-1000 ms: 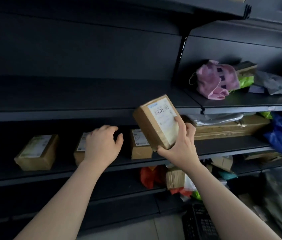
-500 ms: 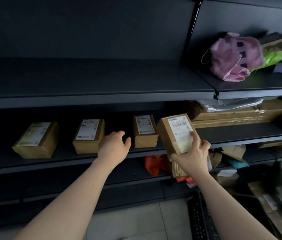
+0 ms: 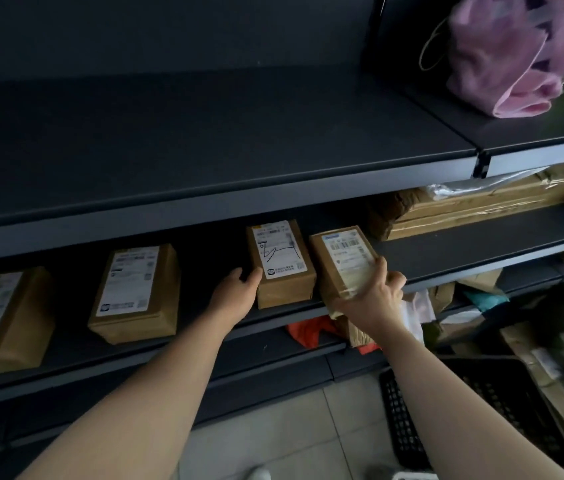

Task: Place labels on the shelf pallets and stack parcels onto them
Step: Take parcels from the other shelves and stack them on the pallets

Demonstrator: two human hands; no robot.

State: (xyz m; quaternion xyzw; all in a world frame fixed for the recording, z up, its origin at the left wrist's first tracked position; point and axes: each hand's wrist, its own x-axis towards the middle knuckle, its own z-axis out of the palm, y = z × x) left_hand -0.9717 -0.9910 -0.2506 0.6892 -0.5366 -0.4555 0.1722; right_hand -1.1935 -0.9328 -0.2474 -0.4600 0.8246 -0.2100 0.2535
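My right hand (image 3: 372,296) grips a small brown parcel with a white barcode label (image 3: 341,259), which lies on the middle shelf (image 3: 447,247) at the right end of a row. Beside it on the left stands a second labelled parcel (image 3: 280,265). My left hand (image 3: 237,292) touches that parcel's left side with thumb and fingers, loosely curved. Two more labelled brown parcels sit further left, one (image 3: 137,292) mid-shelf and one (image 3: 0,320) at the left edge of view.
The upper shelf (image 3: 204,143) is bare on the left; a pink bag (image 3: 512,53) sits on it at the right. Flat cardboard packages (image 3: 481,206) lie right of the row. A black crate (image 3: 474,410) stands on the tiled floor, with bags on the lower shelf.
My right hand has lowered the parcel from above the shelf edge onto the middle shelf. My left hand has moved right, up to the neighbouring parcel's side. The view has tilted down.
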